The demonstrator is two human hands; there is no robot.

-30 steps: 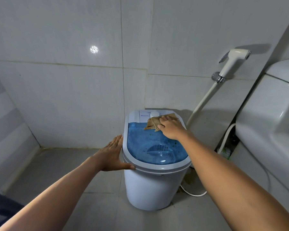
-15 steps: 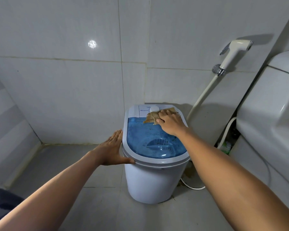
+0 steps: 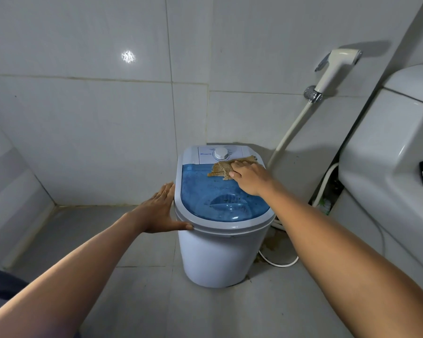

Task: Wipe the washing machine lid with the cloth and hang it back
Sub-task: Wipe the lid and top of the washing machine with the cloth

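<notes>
A small white washing machine [image 3: 217, 254] stands on the tiled floor against the wall. Its translucent blue lid [image 3: 215, 198] is closed, with a white dial [image 3: 221, 153] behind it. A tan, coarse cloth [image 3: 224, 168] lies at the lid's back right edge, and my right hand [image 3: 250, 178] presses flat on it, covering part of it. My left hand [image 3: 159, 212] rests open against the machine's left rim, thumb along the front edge.
A white bidet sprayer [image 3: 337, 67] hangs on the wall at the right, its hose [image 3: 291, 132] running down behind the machine. A white toilet tank [image 3: 396, 167] fills the right side. A white cord [image 3: 279, 263] lies on the floor by the machine's base.
My right hand has slid the cloth slightly along the back of the lid, uncovering the dial. My left hand stays on the left rim. The view has shifted a little.
</notes>
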